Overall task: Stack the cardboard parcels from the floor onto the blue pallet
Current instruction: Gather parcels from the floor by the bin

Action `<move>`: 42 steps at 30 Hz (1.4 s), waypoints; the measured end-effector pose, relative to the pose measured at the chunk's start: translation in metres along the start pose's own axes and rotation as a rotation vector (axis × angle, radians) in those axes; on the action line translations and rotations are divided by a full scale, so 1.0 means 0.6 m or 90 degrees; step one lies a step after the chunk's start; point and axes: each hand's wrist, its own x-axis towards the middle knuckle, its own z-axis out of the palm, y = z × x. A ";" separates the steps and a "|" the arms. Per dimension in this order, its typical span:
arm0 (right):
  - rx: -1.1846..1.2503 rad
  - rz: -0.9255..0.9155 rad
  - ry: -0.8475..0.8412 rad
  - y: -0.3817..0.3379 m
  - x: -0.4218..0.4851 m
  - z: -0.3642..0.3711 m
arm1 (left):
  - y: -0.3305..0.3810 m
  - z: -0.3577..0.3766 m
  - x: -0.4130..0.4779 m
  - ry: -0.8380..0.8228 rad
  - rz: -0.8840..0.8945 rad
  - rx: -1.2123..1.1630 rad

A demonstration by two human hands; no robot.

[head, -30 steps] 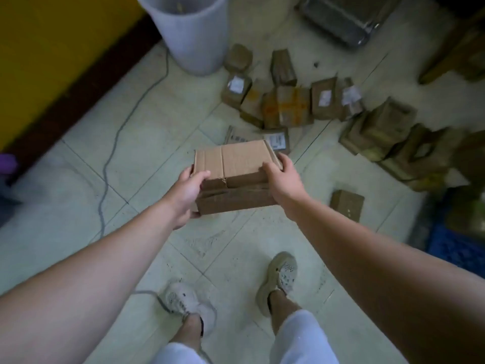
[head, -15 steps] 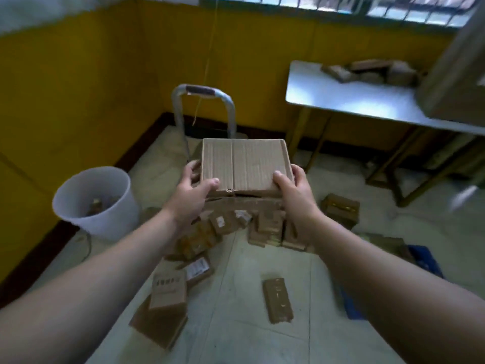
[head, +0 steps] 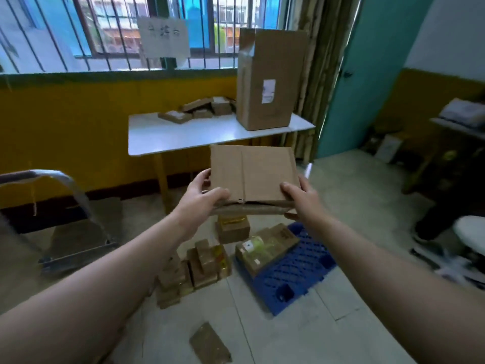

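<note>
Daylight enters through the barred window, leaving glare on the white surface. The room's edges smear with motion blur, and straight lines bow outward.

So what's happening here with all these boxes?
A person is carrying a cardboard parcel in the air, with the left hand and the right hand gripping its near corners. Below lies a blue pallet with a few parcels already on it. More small parcels sit piled on the floor beside the pallet, and one flat parcel lies apart, closer to the person. The held parcel is not yet set down.
</note>
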 end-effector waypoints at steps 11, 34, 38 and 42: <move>-0.104 0.004 0.068 0.082 0.120 -0.393 | -0.012 0.398 0.187 -0.066 -0.084 0.080; -0.822 -0.026 -0.345 0.210 0.751 -0.552 | -0.140 0.563 0.738 0.001 -0.265 0.113; -0.829 -0.094 -0.436 0.252 0.848 -0.550 | -0.165 0.589 0.812 -0.028 -0.270 0.163; -0.817 -0.089 -0.437 0.355 0.942 -0.561 | -0.243 0.622 0.882 0.018 -0.264 0.177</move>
